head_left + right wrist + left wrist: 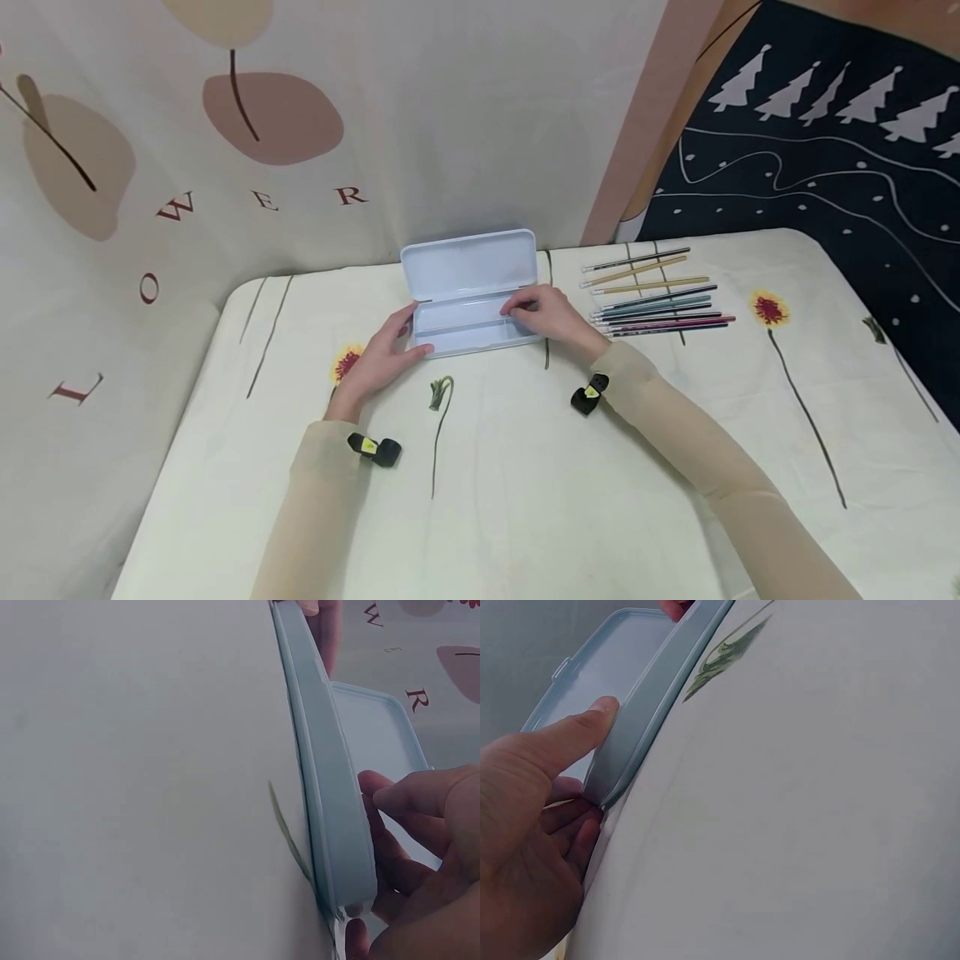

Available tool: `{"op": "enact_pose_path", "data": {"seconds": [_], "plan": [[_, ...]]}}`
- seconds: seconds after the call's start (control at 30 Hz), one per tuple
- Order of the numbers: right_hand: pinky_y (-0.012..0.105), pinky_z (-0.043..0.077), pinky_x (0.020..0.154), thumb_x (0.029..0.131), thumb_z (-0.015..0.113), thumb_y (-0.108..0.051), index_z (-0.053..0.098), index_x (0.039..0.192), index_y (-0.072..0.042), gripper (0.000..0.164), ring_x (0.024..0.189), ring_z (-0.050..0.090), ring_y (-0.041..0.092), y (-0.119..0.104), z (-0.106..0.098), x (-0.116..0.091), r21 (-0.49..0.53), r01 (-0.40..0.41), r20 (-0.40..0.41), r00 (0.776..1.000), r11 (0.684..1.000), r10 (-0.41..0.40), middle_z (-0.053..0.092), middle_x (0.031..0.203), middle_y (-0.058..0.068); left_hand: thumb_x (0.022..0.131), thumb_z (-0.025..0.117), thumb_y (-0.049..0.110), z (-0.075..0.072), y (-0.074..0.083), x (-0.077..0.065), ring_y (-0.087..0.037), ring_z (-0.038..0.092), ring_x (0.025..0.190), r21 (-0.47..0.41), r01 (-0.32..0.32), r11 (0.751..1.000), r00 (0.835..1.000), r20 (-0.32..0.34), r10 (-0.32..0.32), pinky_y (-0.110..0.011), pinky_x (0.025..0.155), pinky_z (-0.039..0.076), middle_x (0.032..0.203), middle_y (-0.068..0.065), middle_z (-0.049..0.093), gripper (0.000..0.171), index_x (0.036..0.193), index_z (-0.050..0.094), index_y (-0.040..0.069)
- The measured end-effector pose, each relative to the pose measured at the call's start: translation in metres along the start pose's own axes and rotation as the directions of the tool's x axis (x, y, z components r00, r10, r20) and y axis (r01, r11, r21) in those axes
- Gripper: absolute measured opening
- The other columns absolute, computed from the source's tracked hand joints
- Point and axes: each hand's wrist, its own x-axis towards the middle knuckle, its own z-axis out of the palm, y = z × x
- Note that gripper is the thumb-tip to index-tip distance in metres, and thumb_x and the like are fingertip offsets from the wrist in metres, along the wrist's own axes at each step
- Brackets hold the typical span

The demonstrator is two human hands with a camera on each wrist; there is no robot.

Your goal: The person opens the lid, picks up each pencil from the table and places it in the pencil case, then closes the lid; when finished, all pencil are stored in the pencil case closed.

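A light blue pencil case [468,340] stands on the table with its lid [471,265] raised at the back; low walls divide its tray into compartments. My left hand [381,357] grips its left end. In the left wrist view the left thumb [592,724] lies over the rim, with fingers curled about the corner. My right hand [551,315] is over the right part of the tray, fingers curled inward. The right thumb [420,793] and index finger meet just inside the case; I cannot tell whether they pinch anything.
Several pencils [660,312] lie in a loose row to the right of the case, dark, blue, pink and wood-coloured. A pale cloth [525,483] with printed flowers covers the table. Behind the case hangs a printed curtain [480,125], with a dark tree-patterned cloth [810,192] at the right.
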Motion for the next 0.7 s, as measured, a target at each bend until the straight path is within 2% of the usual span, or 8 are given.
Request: {"op": "enact_pose_path", "data": {"seconds": [0.23, 0.43, 0.7], "plan": [[0.031, 0.045, 0.076, 0.091, 0.058, 0.0, 0.075, 0.095, -0.002, 0.018, 0.086, 0.057, 0.021, -0.002, -0.009, -0.015, 0.023, -0.015, -0.054, 0.998, 1.0, 0.016, 0.069, 0.095, 0.009, 0.09, 0.068, 0.037, 0.0, 0.0, 0.0, -0.036, 0.029, 0.138, 0.009, -0.012, 1.0, 1.0, 0.001, 0.012, -0.05, 0.112, 0.024, 0.157, -0.014, 0.021, 0.085, 0.155, 0.019, 0.011], [0.034, 0.044, 0.082, 0.091, 0.058, 0.0, 0.074, 0.096, -0.001, 0.017, 0.093, 0.057, 0.022, 0.001, -0.02, -0.027, 0.067, -0.041, -0.08, 0.996, 0.997, 0.047, 0.069, 0.101, 0.011, 0.091, 0.068, 0.034, 0.0, 0.003, -0.002, -0.035, 0.03, 0.138, 0.015, -0.015, 1.0, 1.0, 0.001, 0.015, -0.049, 0.112, 0.024, 0.157, -0.013, 0.022, 0.083, 0.155, 0.02, 0.011], [0.034, 0.045, 0.08, 0.092, 0.059, -0.001, 0.074, 0.098, 0.0, 0.016, 0.091, 0.058, 0.022, 0.013, -0.035, -0.037, 0.051, -0.02, -0.086, 0.996, 0.999, 0.025, 0.07, 0.103, 0.012, 0.091, 0.068, 0.035, -0.001, 0.004, -0.003, -0.036, 0.029, 0.138, 0.012, -0.011, 1.0, 1.0, 0.007, 0.011, -0.05, 0.112, 0.023, 0.157, -0.013, 0.021, 0.084, 0.155, 0.019, 0.012]]}}
